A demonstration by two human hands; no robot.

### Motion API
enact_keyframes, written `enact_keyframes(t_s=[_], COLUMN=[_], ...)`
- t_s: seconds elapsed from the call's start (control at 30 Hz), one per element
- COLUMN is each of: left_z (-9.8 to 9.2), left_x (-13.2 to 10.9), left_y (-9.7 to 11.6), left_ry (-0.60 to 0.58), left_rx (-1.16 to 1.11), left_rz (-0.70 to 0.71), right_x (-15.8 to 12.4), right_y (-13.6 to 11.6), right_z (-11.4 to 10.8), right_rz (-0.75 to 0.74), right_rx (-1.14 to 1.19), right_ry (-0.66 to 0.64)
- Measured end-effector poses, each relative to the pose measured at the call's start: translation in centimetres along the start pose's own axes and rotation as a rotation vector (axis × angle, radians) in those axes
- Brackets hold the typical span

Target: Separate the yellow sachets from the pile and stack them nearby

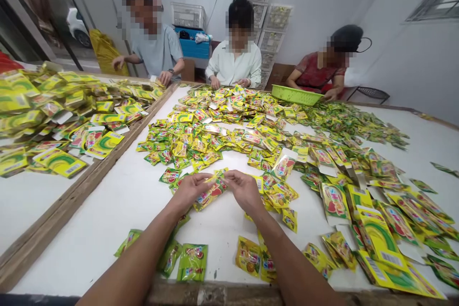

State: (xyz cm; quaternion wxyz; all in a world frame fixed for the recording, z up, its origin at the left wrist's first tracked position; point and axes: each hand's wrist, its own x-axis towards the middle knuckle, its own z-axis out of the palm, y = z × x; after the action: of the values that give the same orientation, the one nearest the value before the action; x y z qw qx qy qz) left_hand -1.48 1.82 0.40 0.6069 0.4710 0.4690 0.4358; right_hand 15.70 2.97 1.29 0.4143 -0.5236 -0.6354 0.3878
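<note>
Both the left hand [191,189] and right hand [244,189] pinch a bunch of sachets [211,191] between curled fingers.

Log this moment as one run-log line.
left hand: holding sachet bundle | right hand: fingers on same bundle | bundle: above white table | beyond: loose sachet pile, green basket

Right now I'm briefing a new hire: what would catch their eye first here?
A big heap of sachets covers the table. Near the front, the left hand and right hand hold a few sachets between them. Three people sit at the far edge beside a green basket.
</note>
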Motion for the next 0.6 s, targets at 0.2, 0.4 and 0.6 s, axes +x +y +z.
enact_keyframes(t_s=[0.2,0.4,0.6], left_z=[-0.1,-0.5,0.2], left_x=[0.1,0.1,-0.2], left_y=[-0.3,-0.4,0.6], left_ry=[0.05,0.026,0.04], left_rx=[-0.006,-0.044,-0.116], left_rz=[0.03,0.047,0.043], right_x=[-0.4,-1.0,-1.2], right_y=[-0.5,-1.1,-2.1], right_z=[0.5,0.8,0.9], right_rz=[0.018,0.118,0.007], right_rx=[0.029,0.27,0.123], right_ry=[-0.026,-0.242,0.085])
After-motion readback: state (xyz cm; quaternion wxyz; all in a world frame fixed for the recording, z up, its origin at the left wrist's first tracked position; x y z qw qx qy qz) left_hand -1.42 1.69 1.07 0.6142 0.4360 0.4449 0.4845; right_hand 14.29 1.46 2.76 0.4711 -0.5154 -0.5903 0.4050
